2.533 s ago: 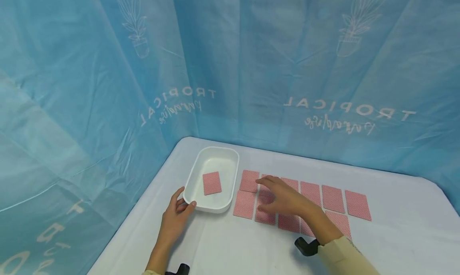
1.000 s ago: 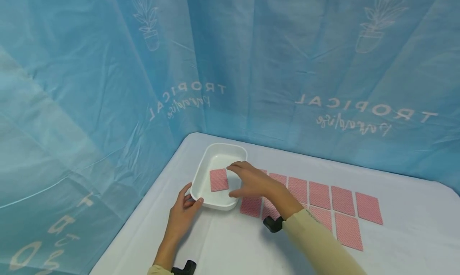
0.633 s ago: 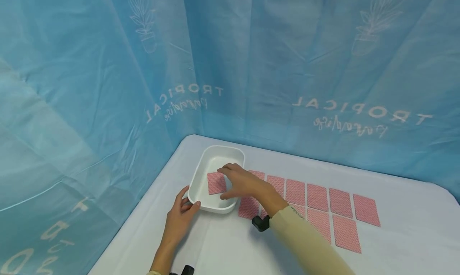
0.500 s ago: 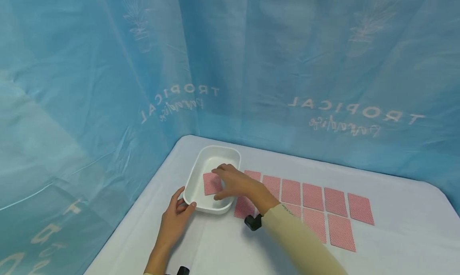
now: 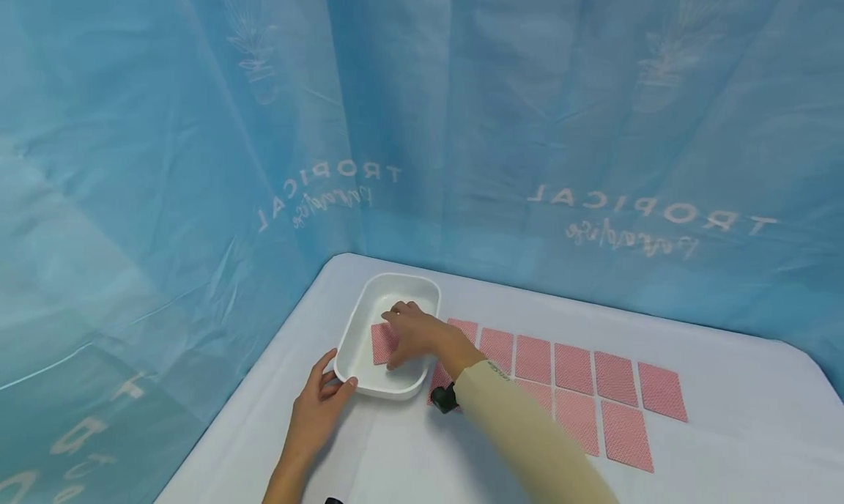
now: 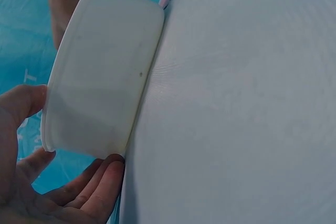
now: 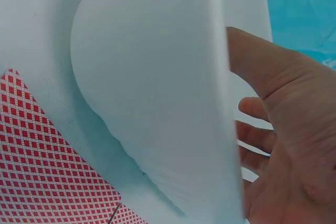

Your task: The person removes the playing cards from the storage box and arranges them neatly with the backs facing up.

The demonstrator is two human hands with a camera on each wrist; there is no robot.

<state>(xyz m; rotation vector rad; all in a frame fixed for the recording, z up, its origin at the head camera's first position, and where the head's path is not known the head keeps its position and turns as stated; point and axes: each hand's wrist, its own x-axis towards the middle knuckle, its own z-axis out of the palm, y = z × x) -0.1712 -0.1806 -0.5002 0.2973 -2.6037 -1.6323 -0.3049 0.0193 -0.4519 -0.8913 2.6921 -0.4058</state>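
A white plastic tub stands at the left of the white table, with a red-and-white checked playing card lying face down inside. My left hand holds the tub's near-left corner. In the left wrist view, the thumb touches the rim and the other fingers lie low against the wall. My right hand reaches over the tub's right side into it. Its thumb and fingers are spread apart over the card's right part, covering some of it. In the right wrist view the tub wall hides the fingertips.
Two rows of face-down playing cards lie on the table right of the tub. My right forearm passes above several of them. Blue printed curtains hang behind and to the left.
My right hand has moved left from above the table cards, over the tub's rim, to the card inside. My left hand stays on the tub's corner.
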